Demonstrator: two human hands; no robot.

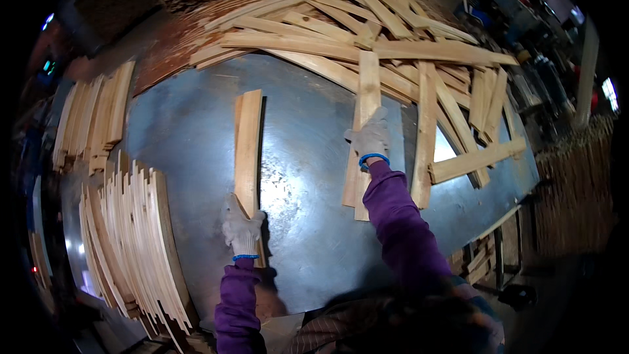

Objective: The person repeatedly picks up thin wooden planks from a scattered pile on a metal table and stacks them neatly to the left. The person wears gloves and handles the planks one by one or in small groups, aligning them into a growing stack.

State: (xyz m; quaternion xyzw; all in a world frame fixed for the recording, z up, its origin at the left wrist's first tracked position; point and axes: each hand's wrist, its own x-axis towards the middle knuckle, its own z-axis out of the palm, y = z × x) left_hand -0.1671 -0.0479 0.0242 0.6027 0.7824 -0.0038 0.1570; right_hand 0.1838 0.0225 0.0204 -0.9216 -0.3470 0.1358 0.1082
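My left hand [241,228], in a pale glove with a blue cuff, grips the near end of a pair of wooden slats [248,151]. The slats overlap at a slight angle and point away from me over the metal tabletop [301,157]. To the right, my right hand [372,136], gloved the same way, is closed over a long wooden slat [369,78]. Its far end meets the loose heap of slats, and another slat [350,180] lies partly under it. The undersides of both hands are hidden.
A jumbled heap of slats [308,42] covers the table's far side and right. On the left stand a row of slats on edge [131,229] and a smaller bundle [95,118]. Stacked wood [570,190] stands beyond the right edge. Machinery [544,72] is at the far right.
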